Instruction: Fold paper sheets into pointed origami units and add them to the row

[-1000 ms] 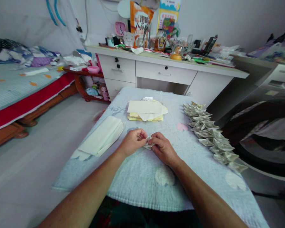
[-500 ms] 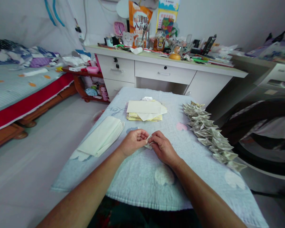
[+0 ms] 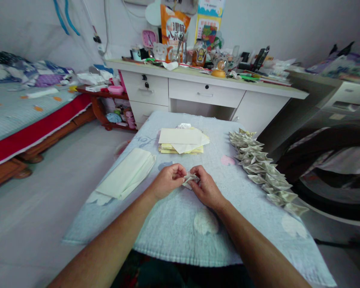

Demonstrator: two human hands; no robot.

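Between my hands is a small folded piece of paper (image 3: 191, 180), pale grey, held just above the cloth-covered table (image 3: 174, 228). My left hand (image 3: 170, 181) pinches its left side with thumb and forefinger. From the right, my right hand (image 3: 206, 186) grips the other side, fingers curled over the top and thumb below. The fingers cover part of its shape. Beyond my hands lies a stack of cream and yellow paper sheets (image 3: 180, 137). To the left rests a folded bundle of pale paper (image 3: 127, 174). Several pointed folded paper pieces (image 3: 259, 164) stand in rows at the right.
A white desk (image 3: 207, 90) crowded with jars, a pink clock (image 3: 149, 39) and an orange bag (image 3: 174, 30) stands behind the table. A bed (image 3: 33, 116) is at the left. A washing machine (image 3: 333, 160) stands close on the right.
My right fingers have shifted from covering the folded paper to its right edge, so more of it shows. The view has moved slightly.
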